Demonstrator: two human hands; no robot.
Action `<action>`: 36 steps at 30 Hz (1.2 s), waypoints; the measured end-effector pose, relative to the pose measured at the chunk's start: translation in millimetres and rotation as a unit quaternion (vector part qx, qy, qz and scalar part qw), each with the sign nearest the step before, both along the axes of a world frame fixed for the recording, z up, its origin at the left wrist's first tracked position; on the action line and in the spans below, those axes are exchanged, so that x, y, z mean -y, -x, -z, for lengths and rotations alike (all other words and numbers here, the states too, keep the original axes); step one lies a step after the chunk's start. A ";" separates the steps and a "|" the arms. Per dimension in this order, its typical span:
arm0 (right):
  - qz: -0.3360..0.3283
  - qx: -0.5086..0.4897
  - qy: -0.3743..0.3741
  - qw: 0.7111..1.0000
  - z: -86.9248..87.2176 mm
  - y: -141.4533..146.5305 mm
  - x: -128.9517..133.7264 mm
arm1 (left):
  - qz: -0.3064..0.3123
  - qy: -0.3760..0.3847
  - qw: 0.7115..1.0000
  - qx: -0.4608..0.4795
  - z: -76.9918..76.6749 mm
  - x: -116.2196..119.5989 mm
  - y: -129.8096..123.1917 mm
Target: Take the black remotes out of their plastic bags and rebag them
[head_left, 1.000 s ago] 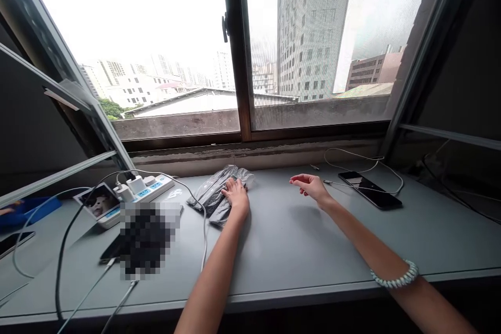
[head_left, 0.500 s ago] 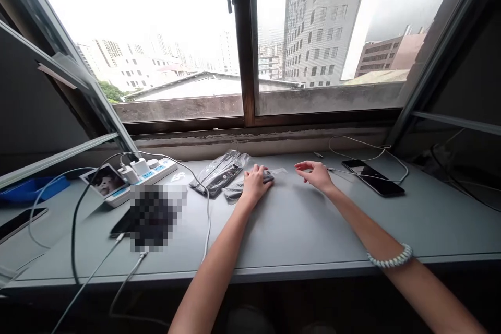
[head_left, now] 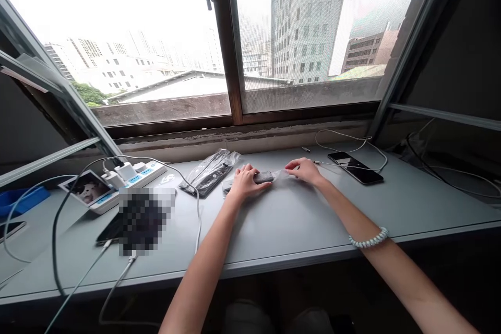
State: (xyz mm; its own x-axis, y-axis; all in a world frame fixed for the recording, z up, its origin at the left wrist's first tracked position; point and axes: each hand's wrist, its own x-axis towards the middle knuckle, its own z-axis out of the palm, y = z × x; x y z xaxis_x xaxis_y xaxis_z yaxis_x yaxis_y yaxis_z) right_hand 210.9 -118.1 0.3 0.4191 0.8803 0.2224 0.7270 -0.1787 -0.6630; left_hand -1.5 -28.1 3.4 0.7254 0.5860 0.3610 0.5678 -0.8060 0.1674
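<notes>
1. Head view, at a grey desk (head_left: 282, 229) beneath a window: a person is pinning down a dark wrapped packet (head_left: 264, 177), which is lying on the desktop, partly hidden by the left hand (head_left: 246, 181). The thumb is spreading away from the other fingers; whether they are gripping the packet's edges, one cannot tell.
2. Right of the packet, the right hand (head_left: 307, 170) is pinching, it seems at this small scale, the clear film (head_left: 280, 174) trailing from the packet's end, with thumb and index finger meeting there.
3. The step in hand looks to be handling that loose wrapping; the next move is probably calling for a steady left palm and a firm fingertip hold on the film.
4. Left of the packet, a second packet (head_left: 207, 176) is lying just beside it, a pale cable (head_left: 199, 214) crossing its near end and possibly snagging it if shifted. Farther left, a power strip (head_left: 134, 179) is holding plugs.
5. Well right of the packet, a black phone (head_left: 355, 168) is lying under a white lead (head_left: 338, 165), whose tip is reaching near the right hand and could be catching there.
</notes>
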 end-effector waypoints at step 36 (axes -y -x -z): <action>-0.129 -0.273 -0.106 0.947 -4.0 29.6 -14.3 | 0.024 -0.057 0.998 0.024 -12.1 18.0 -8.3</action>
State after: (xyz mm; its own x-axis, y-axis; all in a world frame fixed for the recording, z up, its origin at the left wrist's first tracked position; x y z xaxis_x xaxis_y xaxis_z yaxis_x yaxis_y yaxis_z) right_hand 181.3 -103.8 4.3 0.2993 0.9292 0.2170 0.2664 0.1371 -0.9541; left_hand 6.8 -46.1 15.4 0.7321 0.5033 0.4590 0.5211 -0.8478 0.0985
